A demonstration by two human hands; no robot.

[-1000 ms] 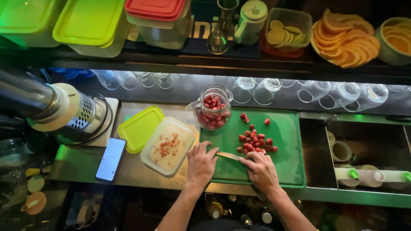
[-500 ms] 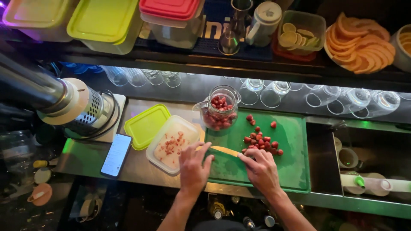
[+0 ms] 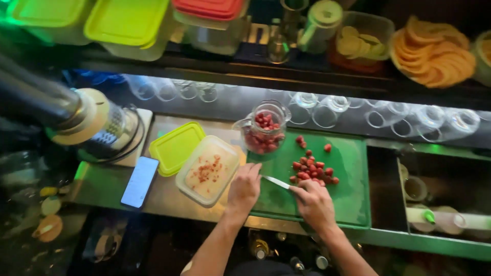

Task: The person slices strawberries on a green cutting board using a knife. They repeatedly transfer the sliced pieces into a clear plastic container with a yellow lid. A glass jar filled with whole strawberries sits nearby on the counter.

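Fingers [image 3: 307, 191] around knife [image 3: 276, 182], red strawberries [image 3: 312, 171] beside.

Dim bar station under green and white light. Beyond the grip, a lit rack of upturned glasses [image 3: 327, 110]; higher up, a dark shelf [image 3: 204, 61] of lidded tubs. Right of the grip, a sunken steel well [image 3: 434, 189].

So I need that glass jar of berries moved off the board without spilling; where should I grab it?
Grip the glass jar around its body from the right, over the green cutting board. It stands upright and open-topped, its spout points left toward the plastic tub, so keep it level.
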